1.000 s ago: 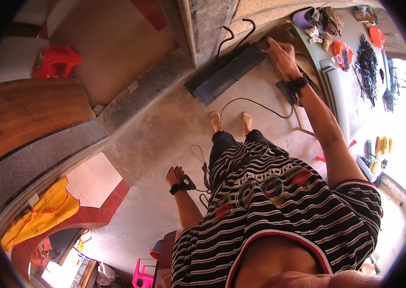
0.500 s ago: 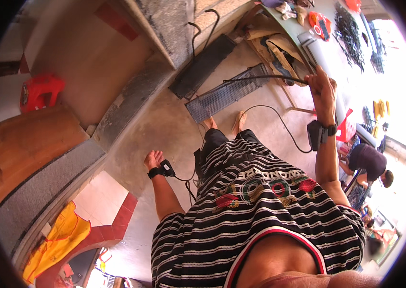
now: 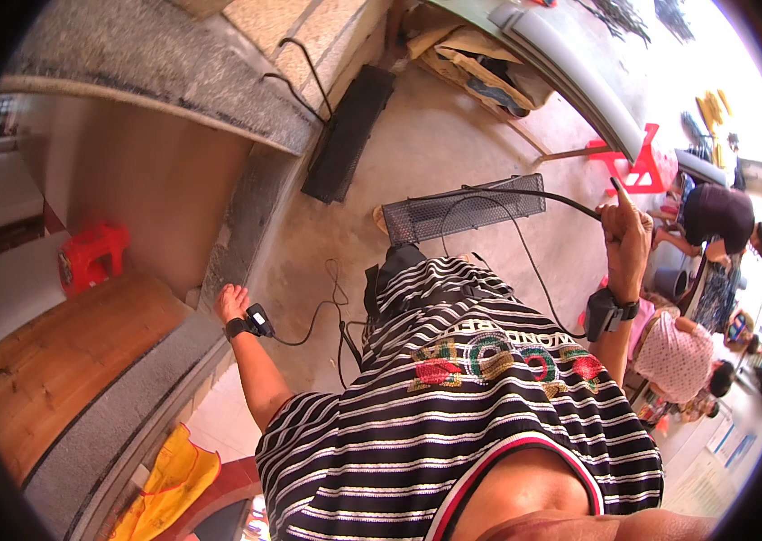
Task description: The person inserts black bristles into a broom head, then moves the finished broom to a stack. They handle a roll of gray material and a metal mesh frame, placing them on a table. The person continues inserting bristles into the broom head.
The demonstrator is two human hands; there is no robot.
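Note:
My right hand (image 3: 626, 233) is closed around the end of a bent black rod (image 3: 543, 194). That rod runs left to a long, dark mesh tray (image 3: 462, 212), which hangs or rests in front of my legs; I cannot tell whether it touches the floor. My left hand (image 3: 233, 301) is out to the left, holding nothing, its fingers loosely bent and apart from the tray. A second dark tray (image 3: 349, 135) leans by the stone ledge, with thin bent handles (image 3: 302, 79) rising from it. Both wrists carry black strapped devices with cables.
At left are a granite ledge (image 3: 165, 81), a red stool (image 3: 95, 257) and a wooden board (image 3: 83, 361). A table (image 3: 579, 81) with a grey roll along its edge is ahead right. Beyond stands another red stool (image 3: 638, 167); several people (image 3: 679, 356) sit at right.
My view and body have turned to the right. The mesh tray has come away from the second tray, following my right hand. My left hand has swung outward to the left.

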